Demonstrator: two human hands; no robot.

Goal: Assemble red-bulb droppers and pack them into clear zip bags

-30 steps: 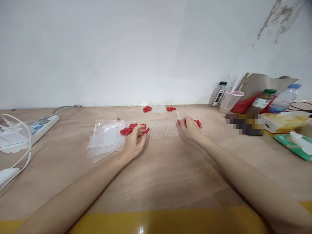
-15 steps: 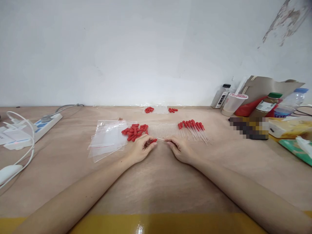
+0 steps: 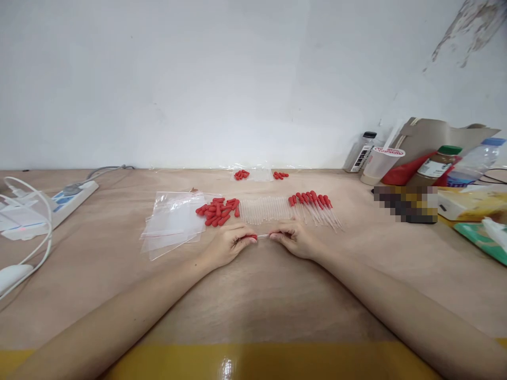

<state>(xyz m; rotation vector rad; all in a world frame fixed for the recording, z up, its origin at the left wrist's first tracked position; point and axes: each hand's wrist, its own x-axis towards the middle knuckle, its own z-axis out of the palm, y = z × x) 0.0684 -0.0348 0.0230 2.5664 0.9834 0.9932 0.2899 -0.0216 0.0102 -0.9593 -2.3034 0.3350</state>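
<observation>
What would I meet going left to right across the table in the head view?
Power strip → bags → loose red bulbs → clear tubes → red-topped tubes → cup → green-capped bottle.

The bulbs look rubbery and matt; the tubes are clear and smooth, whether glass or plastic is unclear. The bags are thin, shiny plastic, the table smooth with a faint sheen, the wall matt.
</observation>
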